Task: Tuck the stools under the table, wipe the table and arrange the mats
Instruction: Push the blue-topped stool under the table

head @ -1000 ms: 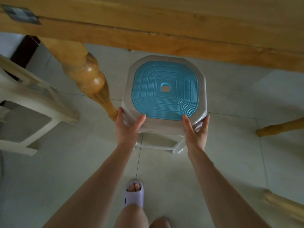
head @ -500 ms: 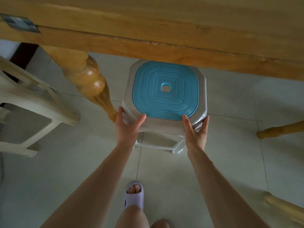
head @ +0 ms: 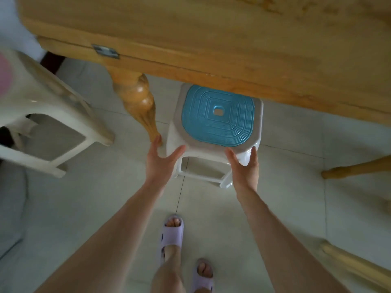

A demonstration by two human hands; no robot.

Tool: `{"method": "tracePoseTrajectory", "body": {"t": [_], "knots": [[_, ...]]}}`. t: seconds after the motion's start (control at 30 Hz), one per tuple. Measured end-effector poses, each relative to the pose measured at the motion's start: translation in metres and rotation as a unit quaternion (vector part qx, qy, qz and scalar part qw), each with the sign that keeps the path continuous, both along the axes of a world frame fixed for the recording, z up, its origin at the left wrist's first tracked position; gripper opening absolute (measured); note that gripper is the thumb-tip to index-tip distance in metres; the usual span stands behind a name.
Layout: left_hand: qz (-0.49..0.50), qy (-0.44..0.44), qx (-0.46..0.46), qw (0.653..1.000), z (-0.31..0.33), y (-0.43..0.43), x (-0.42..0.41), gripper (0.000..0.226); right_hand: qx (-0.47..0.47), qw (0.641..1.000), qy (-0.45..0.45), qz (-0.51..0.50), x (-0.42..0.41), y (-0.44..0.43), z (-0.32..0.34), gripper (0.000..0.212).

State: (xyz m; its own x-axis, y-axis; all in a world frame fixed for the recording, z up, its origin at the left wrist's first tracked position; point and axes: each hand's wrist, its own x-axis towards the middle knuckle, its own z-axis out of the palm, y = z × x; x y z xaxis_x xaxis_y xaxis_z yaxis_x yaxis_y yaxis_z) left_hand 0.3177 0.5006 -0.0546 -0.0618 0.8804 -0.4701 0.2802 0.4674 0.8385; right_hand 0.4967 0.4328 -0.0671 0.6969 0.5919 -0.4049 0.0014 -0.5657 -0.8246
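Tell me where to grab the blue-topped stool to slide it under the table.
Grip the stool by its seat rim at the two near corners, from your side, where the left hand and right hand sit. Its far edge is under the table, and the table leg crowds its left flank.

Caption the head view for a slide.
The left hand and right hand press the near corners of the blue-topped stool, its far edge under the wooden table.
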Motion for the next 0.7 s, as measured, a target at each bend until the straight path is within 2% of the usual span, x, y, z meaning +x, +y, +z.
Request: {"method": "tracePoseTrajectory", "body": {"t": [0.1, 0.4, 0.63, 0.7], "knots": [[0.017, 0.001, 0.001, 1.000, 0.037, -0.020, -0.016, 0.086, -0.014, 1.000, 0.013, 0.025, -0.015, -0.009, 0.036, 0.088], [0.107, -0.034, -0.009, 0.994, 0.119, -0.053, -0.092, 0.092, -0.016, 0.995, 0.014, 0.102, -0.093, -0.010, 0.128, 0.080], [0.159, -0.073, 0.005, 0.985, 0.154, -0.040, -0.188, 0.092, -0.020, 0.988, 0.044, 0.148, -0.197, 0.024, 0.166, 0.073], [0.165, -0.077, 0.012, 0.983, 0.160, -0.029, -0.222, 0.091, -0.019, 0.986, 0.025, 0.166, -0.232, 0.040, 0.174, 0.064]]}}
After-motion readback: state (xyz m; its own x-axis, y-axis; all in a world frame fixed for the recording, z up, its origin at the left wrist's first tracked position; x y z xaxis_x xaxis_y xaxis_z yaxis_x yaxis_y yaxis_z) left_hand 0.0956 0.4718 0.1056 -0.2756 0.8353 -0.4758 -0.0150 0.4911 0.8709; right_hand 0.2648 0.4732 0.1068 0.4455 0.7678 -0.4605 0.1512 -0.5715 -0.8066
